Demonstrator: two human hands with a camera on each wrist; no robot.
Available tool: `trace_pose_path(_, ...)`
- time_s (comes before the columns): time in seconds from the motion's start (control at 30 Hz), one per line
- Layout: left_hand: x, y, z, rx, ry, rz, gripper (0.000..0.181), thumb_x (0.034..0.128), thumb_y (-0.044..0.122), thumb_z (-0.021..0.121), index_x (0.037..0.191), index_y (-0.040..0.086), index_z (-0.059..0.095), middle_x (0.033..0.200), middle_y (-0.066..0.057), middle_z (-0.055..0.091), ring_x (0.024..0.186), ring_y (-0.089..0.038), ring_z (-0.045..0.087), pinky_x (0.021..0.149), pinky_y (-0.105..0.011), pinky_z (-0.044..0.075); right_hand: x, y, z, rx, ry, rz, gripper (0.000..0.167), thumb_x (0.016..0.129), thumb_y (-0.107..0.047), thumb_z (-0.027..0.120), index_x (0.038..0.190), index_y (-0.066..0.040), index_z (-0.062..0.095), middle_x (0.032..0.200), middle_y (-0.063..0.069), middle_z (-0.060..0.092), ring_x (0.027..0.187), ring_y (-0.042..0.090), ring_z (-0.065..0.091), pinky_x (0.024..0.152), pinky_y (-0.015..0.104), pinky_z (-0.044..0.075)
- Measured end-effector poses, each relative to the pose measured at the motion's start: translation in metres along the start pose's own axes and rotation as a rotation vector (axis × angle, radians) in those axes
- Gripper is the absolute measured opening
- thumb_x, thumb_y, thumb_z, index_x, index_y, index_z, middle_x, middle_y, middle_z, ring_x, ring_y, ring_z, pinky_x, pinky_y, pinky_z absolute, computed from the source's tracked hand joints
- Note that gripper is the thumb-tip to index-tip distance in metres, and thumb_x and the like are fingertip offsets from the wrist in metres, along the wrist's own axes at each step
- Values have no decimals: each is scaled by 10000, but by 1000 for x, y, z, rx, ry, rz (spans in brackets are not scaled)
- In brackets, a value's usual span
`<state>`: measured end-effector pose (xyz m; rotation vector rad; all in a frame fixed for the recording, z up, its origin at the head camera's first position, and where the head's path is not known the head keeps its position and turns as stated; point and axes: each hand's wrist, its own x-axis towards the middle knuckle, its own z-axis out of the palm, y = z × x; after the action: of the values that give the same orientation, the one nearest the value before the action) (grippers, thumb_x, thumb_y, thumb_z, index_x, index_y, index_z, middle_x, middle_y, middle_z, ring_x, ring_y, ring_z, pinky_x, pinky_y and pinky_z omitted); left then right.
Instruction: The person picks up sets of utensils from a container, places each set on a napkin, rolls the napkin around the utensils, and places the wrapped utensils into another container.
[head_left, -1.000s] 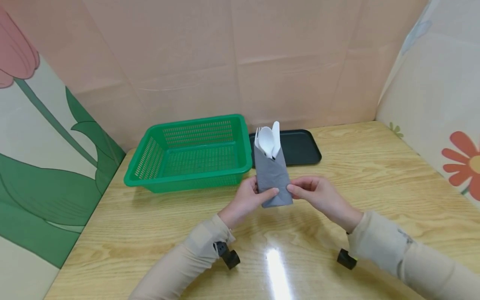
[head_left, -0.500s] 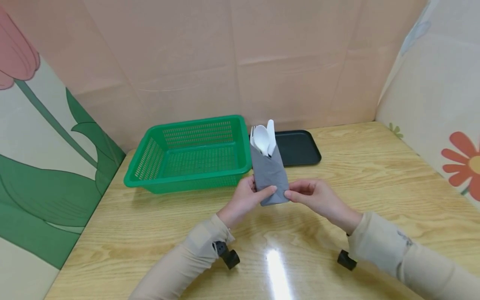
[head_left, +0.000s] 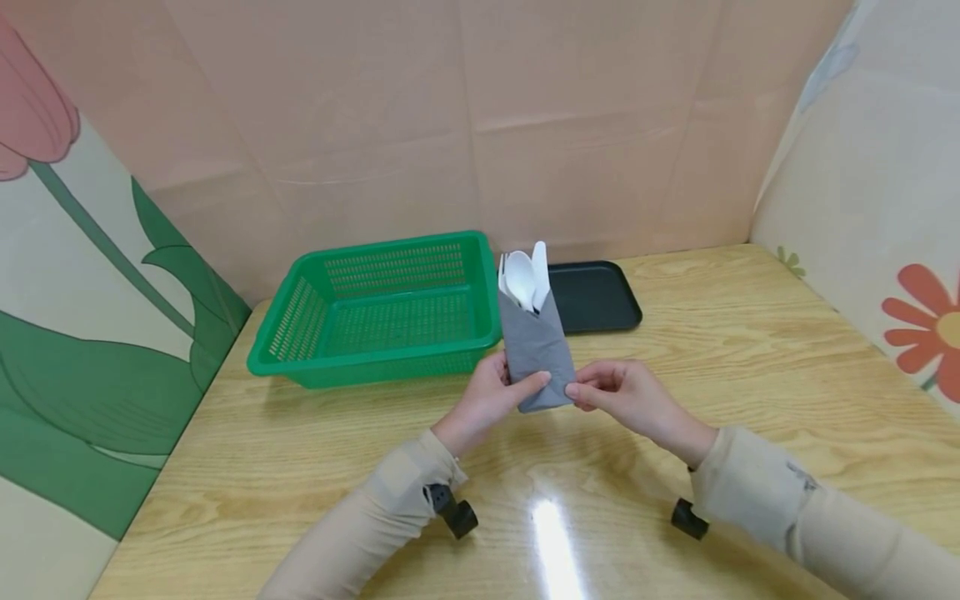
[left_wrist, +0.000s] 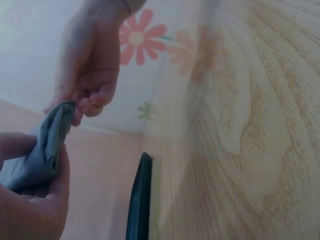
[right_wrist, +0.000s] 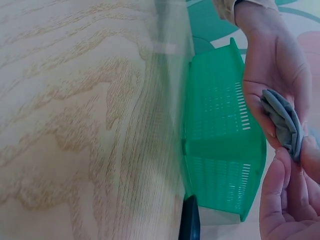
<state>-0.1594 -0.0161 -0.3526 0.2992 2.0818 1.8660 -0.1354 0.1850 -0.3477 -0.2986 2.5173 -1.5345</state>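
Note:
A folded grey napkin (head_left: 534, 343) wraps a white fork (head_left: 502, 273), a white spoon (head_left: 520, 279) and a white knife (head_left: 541, 271), whose upper ends stick out of its top. With thumb in front and fingers behind, my left hand (head_left: 487, 398) grips the napkin's lower left part. My right hand (head_left: 637, 400) pinches the lower right edge between thumb and fingers. In the left wrist view, the folded layers of the napkin (left_wrist: 45, 147) show at its bottom end. The bundle is held up above the table, and the handles of the cutlery are hidden inside.
A green plastic basket (head_left: 375, 360) with slotted sides stands behind and left of the hands. Beside it at the back lies a black tray (head_left: 600, 296), partly covered by the bundle. The wooden table (head_left: 750, 350) meets a pink backdrop (head_left: 360, 125) and flower-printed side panels.
The napkin bundle has shifted slightly left and leans a little more to the left. Both hands keep their hold; the right hand has moved slightly left and down with the edge.

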Motion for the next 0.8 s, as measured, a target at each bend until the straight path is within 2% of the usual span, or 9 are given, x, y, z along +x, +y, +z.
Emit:
trace_pose_path(0.17, 0, 0, -1, 5, 0, 9, 378, 910, 175, 600, 1261, 61, 517, 1251, -115, 599, 1119, -190, 583, 935, -342, 483, 1, 0, -1, -1, -14, 1, 355, 890, -282, 627, 1052, 33, 648, 885, 102, 713, 779, 114, 659, 753, 315, 540)
trace_pose_path(0.43, -2, 4, -6, -7, 19, 19, 361, 905, 171, 608, 1243, 74, 524, 1245, -101, 603, 1113, -181, 582, 940, -343, 479, 7, -1, -3, 14, -51, 9, 417, 897, -335, 609, 1133, 9, 618, 925, 41, 690, 837, 121, 644, 803, 349, 528)
trace_pose_path(0.63, -2, 11, -13, 5, 74, -11, 373, 901, 193, 617, 1243, 77, 522, 1251, -87, 600, 1141, -195, 571, 976, -375, 457, 24, -4, -8, 48, -56, -33, 430, 953, -337, 515, 1166, 32, 576, 991, 99, 656, 874, 165, 645, 800, 305, 543)
trace_pose_path(0.8, -3, 15, -18, 0, 88, -30, 368, 906, 188, 609, 1249, 94, 514, 1265, -73, 592, 1172, -203, 558, 1012, -394, 433, 45, -3, -11, -19, -20, -85, 331, 961, -285, 512, 1131, -13, 591, 1078, 168, 640, 909, 248, 643, 795, 321, 549)
